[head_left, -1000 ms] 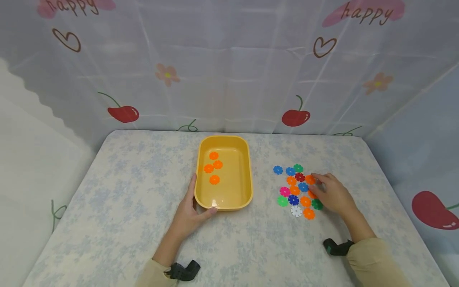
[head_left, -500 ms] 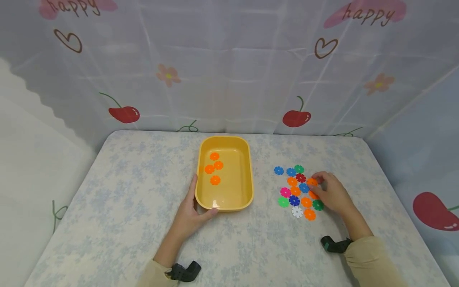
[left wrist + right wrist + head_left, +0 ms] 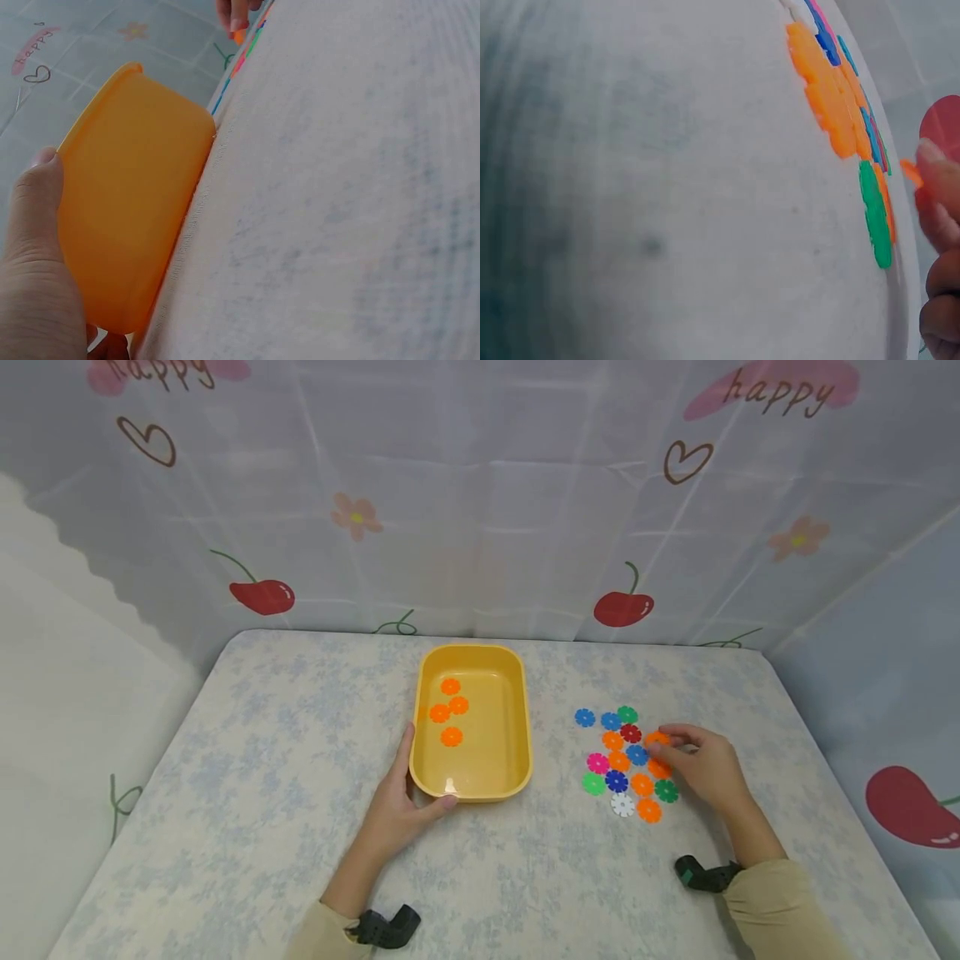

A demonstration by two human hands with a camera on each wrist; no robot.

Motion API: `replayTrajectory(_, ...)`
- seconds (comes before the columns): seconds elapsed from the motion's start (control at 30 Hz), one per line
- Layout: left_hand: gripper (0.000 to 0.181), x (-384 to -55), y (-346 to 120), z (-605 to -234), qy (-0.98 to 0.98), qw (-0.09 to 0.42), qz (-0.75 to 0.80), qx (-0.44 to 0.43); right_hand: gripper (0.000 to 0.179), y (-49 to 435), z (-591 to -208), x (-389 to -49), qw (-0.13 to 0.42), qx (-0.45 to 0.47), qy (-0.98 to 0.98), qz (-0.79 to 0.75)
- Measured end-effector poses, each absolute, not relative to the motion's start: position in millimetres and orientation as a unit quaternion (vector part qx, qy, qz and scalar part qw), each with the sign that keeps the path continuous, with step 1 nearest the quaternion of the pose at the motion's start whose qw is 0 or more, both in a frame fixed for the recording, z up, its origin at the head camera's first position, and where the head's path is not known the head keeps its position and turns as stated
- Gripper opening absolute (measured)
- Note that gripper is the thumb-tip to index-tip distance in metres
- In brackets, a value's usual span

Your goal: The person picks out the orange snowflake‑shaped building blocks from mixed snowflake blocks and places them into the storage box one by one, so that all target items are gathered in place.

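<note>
Orange disc (image 3: 657,738) pinched in the right hand (image 3: 708,770), thumb and finger nearly together, beside the loose discs (image 3: 618,762) on the bench (image 3: 262,735); the left hand (image 3: 397,814), half spread, grips the tray (image 3: 495,752). Picking seems underway; next calls for lifting clear, traywards.

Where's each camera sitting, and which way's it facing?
Head: on the head, facing forward and down at the yellow tray and discs; left hand and right hand show.
Left wrist: on that wrist, facing across the table at the tray's side; both hands partly show.
Right wrist: on that wrist, facing the discs; right hand partly shows.
Both wrist views share the discs.
</note>
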State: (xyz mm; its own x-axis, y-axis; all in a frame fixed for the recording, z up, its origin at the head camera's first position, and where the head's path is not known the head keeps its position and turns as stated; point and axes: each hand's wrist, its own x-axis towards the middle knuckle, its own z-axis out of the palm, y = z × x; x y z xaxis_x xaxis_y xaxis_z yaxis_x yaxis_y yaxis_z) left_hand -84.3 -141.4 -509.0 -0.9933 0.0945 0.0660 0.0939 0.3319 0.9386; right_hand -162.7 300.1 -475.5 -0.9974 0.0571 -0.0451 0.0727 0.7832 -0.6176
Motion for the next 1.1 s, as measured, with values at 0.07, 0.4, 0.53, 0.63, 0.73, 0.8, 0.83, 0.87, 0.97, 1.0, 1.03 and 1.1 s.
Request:
replayTrajectory(0.07, 0.118, -84, -141, -509, 0.817, 0.002, 0.574, 0.057, 0.059, 296, -472, -164, 0.02, 0.043, 0.934, -0.355)
replayTrajectory(0.4, 0.117, -85, -143, -509, 0.817, 0.002, 0.573, 0.066, 0.051, 236, -444, -180, 0.063, -0.008, 0.9, -0.43)
replayTrajectory(0.53, 0.118, -84, -143, -509, 0.814, 0.001, 0.576, 0.069, 0.047, 206, -437, -187, 0.079, -0.045, 0.883, -0.461)
replayTrajectory(0.63, 0.118, -84, -143, -510, 0.813, 0.001, 0.578, 0.069, 0.044, 183, -432, -191, 0.096, -0.066, 0.872, -0.476)
replayTrajectory(0.73, 0.118, -85, -144, -510, 0.81, 0.005, 0.582, 0.066, 0.04, 162, -428, -195, 0.114, -0.089, 0.864, -0.482)
replayTrajectory(0.8, 0.118, -85, -144, -511, 0.809, 0.009, 0.584, 0.066, 0.037, 149, -425, -196, 0.128, -0.102, 0.86, -0.483)
replayTrajectory(0.83, 0.118, -86, -144, -511, 0.809, 0.01, 0.584, 0.067, 0.036, 143, -425, -197, 0.134, -0.11, 0.857, -0.485)
replayTrajectory(0.87, 0.118, -86, -145, -511, 0.808, 0.011, 0.585, 0.069, 0.036, 137, -423, -197, 0.142, -0.118, 0.855, -0.485)
replayTrajectory(0.97, 0.117, -86, -145, -511, 0.807, 0.011, 0.586, 0.073, 0.032, 119, -421, -198, 0.157, -0.14, 0.855, -0.474)
replayTrajectory(1.0, 0.117, -86, -145, -511, 0.807, 0.01, 0.586, 0.074, 0.031, 113, -420, -198, 0.158, -0.152, 0.856, -0.468)
replayTrajectory(1.03, 0.116, -86, -145, -511, 0.806, 0.01, 0.587, 0.075, 0.03, 108, -419, -197, 0.16, -0.16, 0.858, -0.461)
replayTrajectory(1.1, 0.116, -86, -145, -512, 0.806, 0.009, 0.587, 0.076, 0.029, 97, -418, -196, 0.161, -0.179, 0.862, -0.447)
